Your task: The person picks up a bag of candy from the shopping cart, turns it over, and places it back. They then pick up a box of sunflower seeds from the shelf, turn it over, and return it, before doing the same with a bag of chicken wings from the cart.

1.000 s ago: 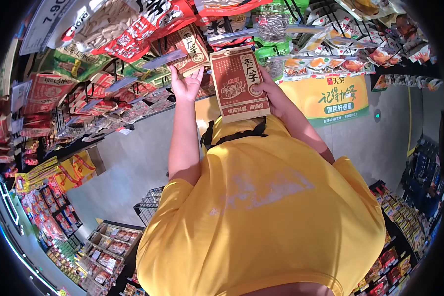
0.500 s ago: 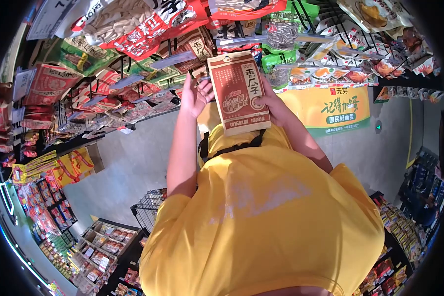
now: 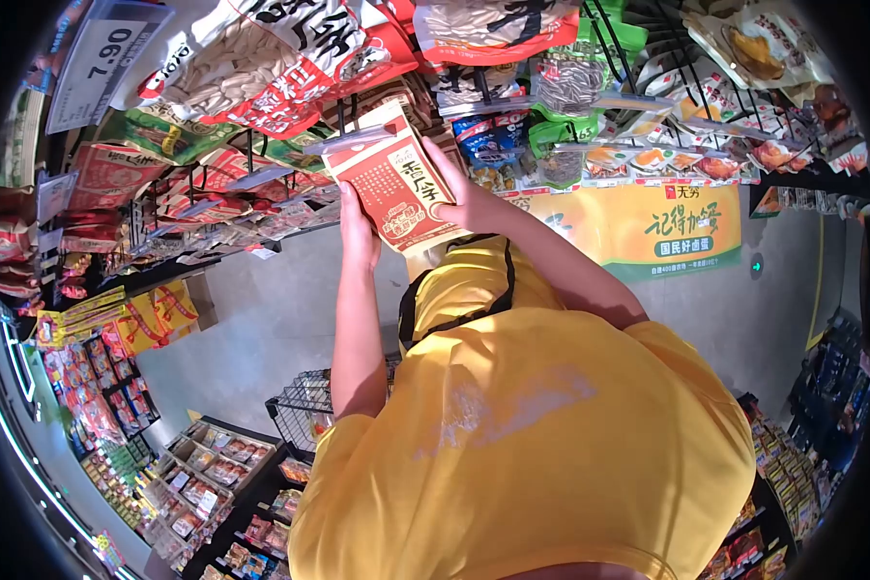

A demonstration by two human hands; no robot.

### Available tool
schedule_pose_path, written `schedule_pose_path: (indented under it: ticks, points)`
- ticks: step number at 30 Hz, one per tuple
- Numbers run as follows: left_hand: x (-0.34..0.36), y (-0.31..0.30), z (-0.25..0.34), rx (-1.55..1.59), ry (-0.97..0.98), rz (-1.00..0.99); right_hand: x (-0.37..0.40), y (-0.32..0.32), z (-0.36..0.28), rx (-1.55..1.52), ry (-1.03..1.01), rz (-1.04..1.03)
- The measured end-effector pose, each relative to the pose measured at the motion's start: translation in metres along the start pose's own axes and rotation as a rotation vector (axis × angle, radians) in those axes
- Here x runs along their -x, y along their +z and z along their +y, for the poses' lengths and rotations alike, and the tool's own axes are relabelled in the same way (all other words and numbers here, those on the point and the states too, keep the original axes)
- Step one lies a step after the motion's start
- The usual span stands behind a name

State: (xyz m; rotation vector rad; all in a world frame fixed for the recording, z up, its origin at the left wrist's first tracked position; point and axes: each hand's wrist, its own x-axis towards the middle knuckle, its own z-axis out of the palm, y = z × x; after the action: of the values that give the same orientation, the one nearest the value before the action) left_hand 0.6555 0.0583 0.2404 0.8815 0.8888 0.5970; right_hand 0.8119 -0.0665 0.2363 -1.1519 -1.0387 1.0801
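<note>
A red-brown and cream bag of sunflower seeds with Chinese print is between my hands, tilted, just below the hanging racks. My left hand grips its left edge, thumb up along the side. My right hand is closed around the right edge, its thumb near the lower right corner. A clear label strip on a hook crosses in front of the bag's upper part. Behind the bag's top, similar brown bags hang on the rack, partly hidden.
Large red-and-white seed bags hang overhead, with a price tag reading 7.90 at their left. Green bags and egg snack packs hang rightward. A yellow sign is below them. A wire cart stands at lower left, beside snack bins.
The bag has moved left and up toward the rack and tilted counterclockwise. My left hand, open beside the bag before, now grips its left edge. My right hand stays on it.
</note>
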Motion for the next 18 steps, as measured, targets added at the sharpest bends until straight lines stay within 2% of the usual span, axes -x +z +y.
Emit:
schedule_pose_path:
  ticks: [1,4,10,13,18]
  points:
    - [-0.005,-0.006,0.000,0.001,0.006,0.007,-0.005,0.002,0.006,-0.109,-0.028,-0.050]
    - [-0.016,-0.017,-0.002,-0.030,0.072,0.014,-0.013,0.002,0.012,-0.098,-0.063,-0.097]
    - [-0.024,-0.027,-0.012,-0.195,0.175,-0.028,-0.015,-0.003,0.031,0.050,-0.131,-0.056]
    - [-0.022,-0.022,-0.012,-0.175,0.183,-0.046,-0.012,-0.005,0.031,0.087,-0.131,-0.027]
    - [-0.032,-0.013,0.002,-0.186,0.199,-0.069,-0.023,-0.005,0.027,-0.082,-0.104,-0.021]
